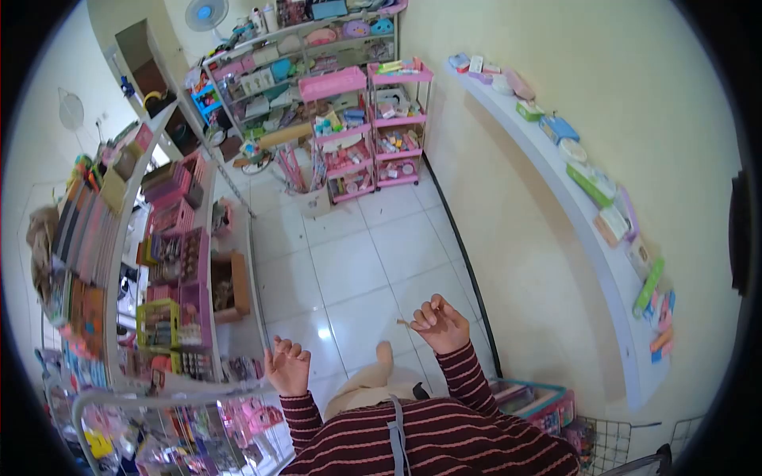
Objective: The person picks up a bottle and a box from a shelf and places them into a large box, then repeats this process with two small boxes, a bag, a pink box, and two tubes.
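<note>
My left hand [287, 367] is raised in front of my body, palm up, with loosely curled fingers, the thumb apart and nothing visible in it. On the other side, my right hand [441, 326] is closed, its fingers bent toward the palm. A small thin brownish piece [402, 322] sticks out from its fingertips; it is too small to name. Both hands hang in the air above the white tiled floor [349, 258], touching no shelf. The left one is nearest to the stocked shelving on the left.
Shelving [214, 333] with baskets and boxes runs along the left. Two pink trolleys [333, 83] and a cardboard box [315, 203] stand ahead. A curved white wall shelf [548, 151] carries small packages on the right. A wire rack [87, 401] is at lower left.
</note>
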The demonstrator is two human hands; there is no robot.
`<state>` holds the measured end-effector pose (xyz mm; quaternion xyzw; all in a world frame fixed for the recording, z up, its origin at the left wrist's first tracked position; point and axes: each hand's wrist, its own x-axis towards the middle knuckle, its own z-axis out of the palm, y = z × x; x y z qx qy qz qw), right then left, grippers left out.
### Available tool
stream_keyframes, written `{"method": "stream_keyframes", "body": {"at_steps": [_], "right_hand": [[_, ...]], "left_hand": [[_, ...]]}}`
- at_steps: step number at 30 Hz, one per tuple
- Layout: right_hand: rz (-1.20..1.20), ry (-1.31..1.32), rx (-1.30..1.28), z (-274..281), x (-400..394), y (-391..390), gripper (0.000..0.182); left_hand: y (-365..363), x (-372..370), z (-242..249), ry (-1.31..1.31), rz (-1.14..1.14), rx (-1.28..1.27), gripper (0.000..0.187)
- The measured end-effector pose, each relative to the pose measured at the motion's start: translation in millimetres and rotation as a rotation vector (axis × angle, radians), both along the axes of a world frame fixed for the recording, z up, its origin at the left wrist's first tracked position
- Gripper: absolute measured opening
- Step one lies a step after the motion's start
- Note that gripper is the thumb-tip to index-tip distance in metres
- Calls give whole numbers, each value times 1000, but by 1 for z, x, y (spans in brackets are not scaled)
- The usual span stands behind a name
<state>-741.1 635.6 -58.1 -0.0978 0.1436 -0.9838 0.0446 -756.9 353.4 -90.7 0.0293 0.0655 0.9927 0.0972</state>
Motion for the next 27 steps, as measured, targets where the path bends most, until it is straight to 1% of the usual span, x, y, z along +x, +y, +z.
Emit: {"method": "stream_keyframes", "body": {"at_steps": [1,3,4,6,7,9,10,12,13,15,19,20,22,23,25,27], "right_hand": [[-11,15,2,5,-20,9,16],[-90,60,2,9,-48,29,16],[-100,48,-1,8,-58,38,16],[-199,2,-10,4,-76,57,16],[-246,-9,-14,2,-89,66,16],[-266,-22,-35,-12,-110,83,15],[-296,-69,-75,-20,-122,91,15],[-327,-134,-128,-40,-148,108,15],[-326,-132,-131,-47,-166,118,15],[-334,-201,-149,-51,-200,136,15],[-318,-178,-125,-31,-288,183,15],[-320,-140,-87,-22,-312,196,15],[-314,-74,-22,-10,-359,221,17],[-304,-70,-23,-6,-383,233,17],[-268,-55,22,0,-430,251,17],[-244,-73,12,2,-475,261,16]], "left_hand": [[13,-31,5,15,-11,2,28],[40,-81,15,3,-120,-41,27],[56,-104,21,-10,-130,-45,27],[87,-149,33,-37,-279,-15,26],[101,-166,34,-35,-284,-21,26],[133,-202,33,16,-423,-35,25],[148,-217,30,21,-424,-39,25],[178,-245,21,-64,-517,-50,23],[191,-260,15,-61,-516,-52,23],[213,-287,5,-158,-601,23,23],[255,-361,5,-189,-616,24,22],[267,-382,11,-188,-611,25,22],[287,-428,26,-100,-588,18,23],[295,-450,33,-95,-578,17,23],[306,-487,42,-32,-500,11,22],[308,-514,42,-40,-436,6,22]]}}
